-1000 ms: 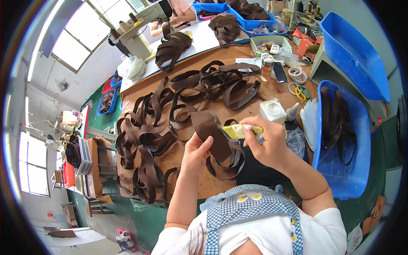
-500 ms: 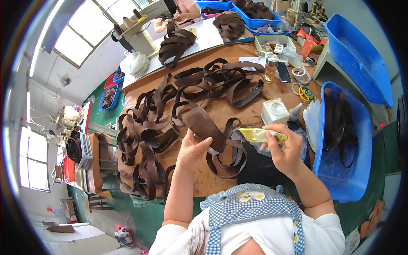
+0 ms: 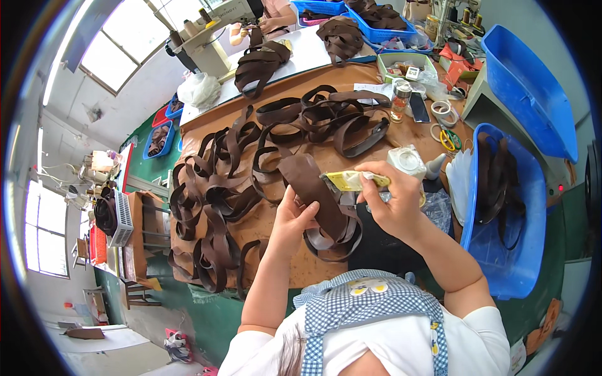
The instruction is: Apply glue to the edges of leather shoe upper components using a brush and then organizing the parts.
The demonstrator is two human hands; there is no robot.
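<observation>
My left hand (image 3: 293,219) grips a dark brown leather-like strip (image 3: 313,188) between thumb and fingers, its broad face turned up. The rest of that strip loops down toward the table. In my right hand (image 3: 396,199) is a flat brush with a yellow handle (image 3: 348,181). Its dark bristle end meets or hovers just over the strip's right edge; I cannot tell which. Behind my right hand stands a white square container (image 3: 407,161) with a round top. Several looped brown strips (image 3: 229,200) lie to the left and beyond my hands.
The brown-covered worktable (image 3: 298,269) also carries scissors (image 3: 449,139), a glass jar (image 3: 400,101), a phone (image 3: 419,108) and tape rolls (image 3: 444,113). A blue bin (image 3: 501,263) with more strips stands at right. Across the table a person's arm (image 3: 276,22) shows beside a sewing machine.
My right hand has moved left, bringing the brush from beside the strip up to its edge. My left hand has shifted slightly right with the strip, which is turned more upright.
</observation>
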